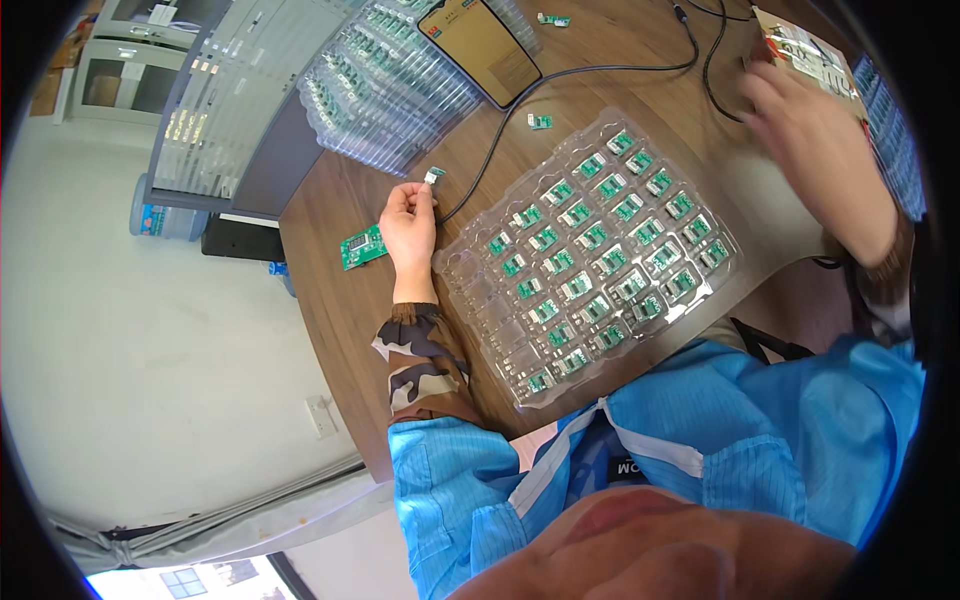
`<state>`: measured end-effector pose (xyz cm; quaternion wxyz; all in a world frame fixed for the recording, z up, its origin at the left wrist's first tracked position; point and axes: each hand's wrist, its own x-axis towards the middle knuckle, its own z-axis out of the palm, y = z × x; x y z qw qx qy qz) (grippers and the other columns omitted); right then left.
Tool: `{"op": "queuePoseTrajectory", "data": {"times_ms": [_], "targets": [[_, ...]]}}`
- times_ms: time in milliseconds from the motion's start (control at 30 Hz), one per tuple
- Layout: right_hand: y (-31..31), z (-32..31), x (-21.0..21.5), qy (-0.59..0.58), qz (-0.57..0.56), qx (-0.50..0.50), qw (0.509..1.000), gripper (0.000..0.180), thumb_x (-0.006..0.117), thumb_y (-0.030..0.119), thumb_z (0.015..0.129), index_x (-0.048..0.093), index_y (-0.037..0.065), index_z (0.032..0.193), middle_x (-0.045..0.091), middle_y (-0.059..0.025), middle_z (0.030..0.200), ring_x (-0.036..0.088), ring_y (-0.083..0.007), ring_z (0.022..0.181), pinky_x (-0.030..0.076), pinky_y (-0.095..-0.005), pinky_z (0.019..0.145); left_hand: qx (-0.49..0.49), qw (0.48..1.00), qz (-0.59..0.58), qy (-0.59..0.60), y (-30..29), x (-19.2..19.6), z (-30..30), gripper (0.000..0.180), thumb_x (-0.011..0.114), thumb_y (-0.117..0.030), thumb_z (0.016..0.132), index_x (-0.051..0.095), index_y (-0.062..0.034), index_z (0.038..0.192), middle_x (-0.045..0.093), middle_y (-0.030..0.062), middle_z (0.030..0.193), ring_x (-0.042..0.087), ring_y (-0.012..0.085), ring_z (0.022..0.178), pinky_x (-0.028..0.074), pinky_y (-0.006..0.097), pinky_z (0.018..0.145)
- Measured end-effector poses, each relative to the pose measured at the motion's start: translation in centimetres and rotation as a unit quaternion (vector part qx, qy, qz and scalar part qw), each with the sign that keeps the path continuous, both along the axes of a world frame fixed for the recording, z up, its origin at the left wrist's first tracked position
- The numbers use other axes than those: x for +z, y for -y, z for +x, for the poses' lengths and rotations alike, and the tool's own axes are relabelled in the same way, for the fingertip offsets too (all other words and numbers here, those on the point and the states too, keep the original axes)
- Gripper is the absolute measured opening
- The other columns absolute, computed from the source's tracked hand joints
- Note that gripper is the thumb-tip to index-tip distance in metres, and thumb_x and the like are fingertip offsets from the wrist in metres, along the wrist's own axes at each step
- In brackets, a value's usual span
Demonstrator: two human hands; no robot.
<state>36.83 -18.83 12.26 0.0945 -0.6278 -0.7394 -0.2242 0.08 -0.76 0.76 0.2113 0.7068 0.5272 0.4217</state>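
My left hand (408, 228) pinches a small green circuit board with a white connector (433, 177) between thumb and fingertips. Beside that hand, a larger green circuit board (360, 249) lies on the table, partly covered by the hand. To the right sits a clear plastic tray (462, 277), most of its pockets filled with small green boards (593, 236); pockets along its left side hold none. At the upper right, my right hand (785, 112) is over the near edge of an open box with a whitish inside (808, 48). Motion smears its fingers, so their grip cannot be made out.
Stacked clear trays of boards (375, 100) stand at the back left, with a phone (482, 48) leaning there. A black cable (600, 69) crosses the wooden table (345, 345). Two loose small boards, one (540, 122) nearer and another (554, 20) farther, lie beyond the tray.
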Motion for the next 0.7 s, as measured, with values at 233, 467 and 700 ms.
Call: {"op": "queuePoseTrajectory", "data": {"times_ms": [233,467,700], "targets": [[-14.1,-6.2,-2.9,-0.127,0.088,0.251,0.956,0.032,0.059,0.014,0.076,0.049,-0.002,0.101,0.043,-0.0177,0.119,0.045,-0.0267,0.106,0.041,-0.0348,0.083,-0.003,1.0,-0.015,0.016,-0.1,-0.3,1.0,0.014,0.057,-0.014,0.079,0.057,-0.0004,0.078,0.059,0.003,0.061,0.051,0.0066,0.054,0.04,0.021,0.052],[-19.4,-8.4,-7.4,-0.156,0.174,0.22,0.947,0.035,0.054,0.027,0.079,0.045,0.003,0.103,0.021,-0.0093,0.137,0.018,-0.0262,0.126,0.02,-0.0397,0.103,0.021,1.0,-0.018,0.004,0.4,-0.4,0.2,0.014,0.057,-0.015,0.079,0.057,-0.0011,0.078,0.059,0.0038,0.061,0.052,0.0084,0.054,0.04,0.022,0.053],[-18.7,-8.8,-4.4,-0.105,0.169,0.215,0.956,0.032,0.06,0.014,0.075,0.05,-0.002,0.1,0.044,-0.0181,0.119,0.045,-0.0287,0.107,0.042,-0.0367,0.084,0.031,0.999,-0.029,0.005,0.4,-0.4,0.0,0.013,0.058,-0.015,0.079,0.058,-0.0016,0.078,0.059,0.0041,0.062,0.053,0.0089,0.055,0.041,0.022,0.054]]}}
